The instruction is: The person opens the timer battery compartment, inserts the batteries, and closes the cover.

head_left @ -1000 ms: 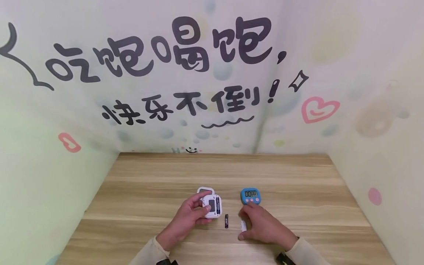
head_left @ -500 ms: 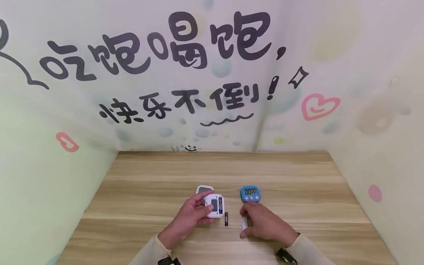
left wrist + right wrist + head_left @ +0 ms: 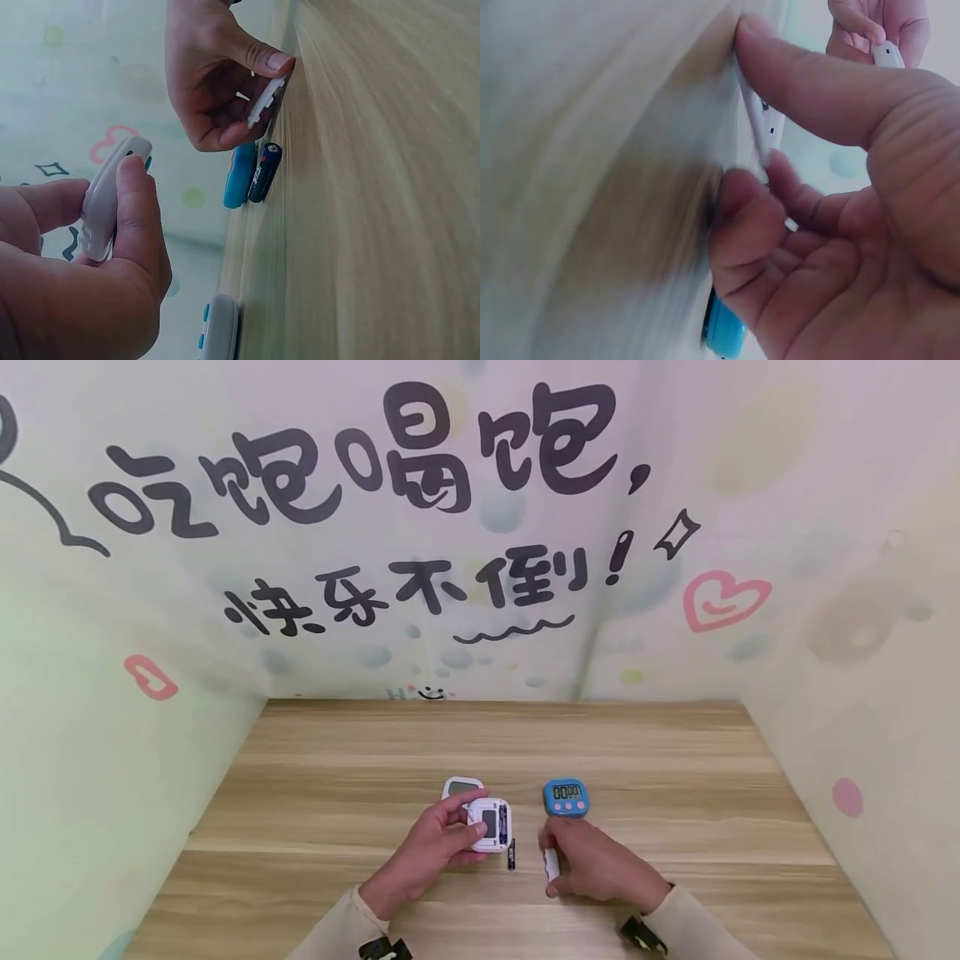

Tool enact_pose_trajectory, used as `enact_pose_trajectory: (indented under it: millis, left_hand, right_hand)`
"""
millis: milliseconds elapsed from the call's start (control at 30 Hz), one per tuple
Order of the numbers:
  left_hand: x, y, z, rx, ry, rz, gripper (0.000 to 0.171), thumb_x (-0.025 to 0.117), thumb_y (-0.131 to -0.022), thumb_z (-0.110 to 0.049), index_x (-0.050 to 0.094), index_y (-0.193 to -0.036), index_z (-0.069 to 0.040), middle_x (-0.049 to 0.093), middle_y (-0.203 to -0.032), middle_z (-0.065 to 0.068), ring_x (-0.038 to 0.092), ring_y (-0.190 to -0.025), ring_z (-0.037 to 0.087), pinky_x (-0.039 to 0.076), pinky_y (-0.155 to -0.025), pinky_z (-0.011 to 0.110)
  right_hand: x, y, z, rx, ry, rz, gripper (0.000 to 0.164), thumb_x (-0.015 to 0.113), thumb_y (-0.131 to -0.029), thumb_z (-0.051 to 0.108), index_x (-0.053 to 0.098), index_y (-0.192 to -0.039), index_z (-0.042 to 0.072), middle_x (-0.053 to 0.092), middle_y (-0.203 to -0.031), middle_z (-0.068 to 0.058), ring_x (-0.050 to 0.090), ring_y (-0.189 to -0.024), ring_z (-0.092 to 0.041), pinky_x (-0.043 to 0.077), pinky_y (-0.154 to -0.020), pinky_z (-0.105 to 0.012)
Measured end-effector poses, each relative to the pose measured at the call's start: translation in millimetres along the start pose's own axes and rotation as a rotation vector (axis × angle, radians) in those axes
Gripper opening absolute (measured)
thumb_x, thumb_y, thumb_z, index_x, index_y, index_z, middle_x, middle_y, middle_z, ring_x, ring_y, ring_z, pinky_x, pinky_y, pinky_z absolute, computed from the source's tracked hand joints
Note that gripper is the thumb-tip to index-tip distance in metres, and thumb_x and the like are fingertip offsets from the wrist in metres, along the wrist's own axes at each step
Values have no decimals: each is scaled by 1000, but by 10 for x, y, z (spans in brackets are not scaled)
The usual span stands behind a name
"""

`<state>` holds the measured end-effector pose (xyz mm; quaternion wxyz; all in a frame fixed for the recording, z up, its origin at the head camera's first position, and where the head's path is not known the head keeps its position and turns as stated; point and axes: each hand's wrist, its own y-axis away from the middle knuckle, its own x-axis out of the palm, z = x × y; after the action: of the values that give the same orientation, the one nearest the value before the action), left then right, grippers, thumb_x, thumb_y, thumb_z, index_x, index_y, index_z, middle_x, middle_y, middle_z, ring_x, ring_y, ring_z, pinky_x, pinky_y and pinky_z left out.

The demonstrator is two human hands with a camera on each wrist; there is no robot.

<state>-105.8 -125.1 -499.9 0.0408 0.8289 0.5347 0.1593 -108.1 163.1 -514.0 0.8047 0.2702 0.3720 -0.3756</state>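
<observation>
My left hand (image 3: 427, 856) holds a white digital timer (image 3: 490, 843), its back facing up and its battery compartment uncovered. A dark battery (image 3: 503, 822) lies in that compartment. My right hand (image 3: 603, 864), low over the table, pinches a small white battery cover (image 3: 264, 105) by its ends between thumb and fingers. The notched edge of the cover shows in the left wrist view. One loose AAA-size battery (image 3: 265, 172) lies on the table between the hands, close to the held timer in the head view.
A second white timer (image 3: 459, 787) lies face up behind my left hand, partly hidden by it. Just beyond my right fingers sits a blue timer (image 3: 567, 797) with pink buttons. The wooden table (image 3: 337, 743) meets printed walls at the back and sides.
My left hand has shifted slightly right with the white timer, bringing it nearer the loose battery. My right hand stays almost in place, and the cover in it has tilted a little.
</observation>
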Motion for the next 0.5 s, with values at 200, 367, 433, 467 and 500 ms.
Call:
enact_pose_trajectory:
  millis: [200, 367, 433, 467, 500]
  left_hand:
    - [12, -5, 4, -5, 0, -3, 61, 72, -101, -11, 48, -157, -7, 57, -111, 10, 73, -100, 22, 68, -83, 32]
    - [25, -12, -12, -5, 3, -4, 58, 71, -101, -9, 51, -155, -9, 57, -112, 11, 73, -99, 22, 68, -84, 33]
    - [23, -14, -13, -5, 4, -9, 58, 71, -101, -9, 51, -155, -9, 58, -112, 11, 73, -98, 22, 68, -84, 34]
    - [21, -15, -14, -4, 5, -11, 58, 71, -101, -8, 51, -155, -9, 58, -112, 11, 73, -98, 22, 68, -84, 34]
    - [20, -17, -16, -1, 5, -11, 58, 71, -101, -9, 50, -155, -8, 58, -113, 11, 73, -98, 22, 68, -84, 34]
  right_hand:
    - [-12, -13, -55, -93, -138, 27, 34, 86, -89, 14, 57, -106, 20, 57, -82, 11, 54, -74, -2, 50, -64, -20]
    - [-73, -21, -61, -136, -233, 5, 25, 77, -97, 10, 58, -109, 21, 61, -80, 11, 56, -72, -1, 52, -64, -20]
    - [-98, -45, -51, -149, -264, -19, 25, 77, -97, 12, 59, -111, 22, 63, -80, 11, 56, -72, -1, 52, -64, -20]
    - [-111, -63, -43, -153, -286, -28, 24, 77, -97, 13, 59, -111, 22, 63, -80, 11, 56, -72, -1, 53, -64, -20]
    - [-122, -81, -35, -158, -303, -40, 23, 77, -98, 14, 60, -111, 23, 63, -81, 10, 56, -71, -1, 53, -63, -20]
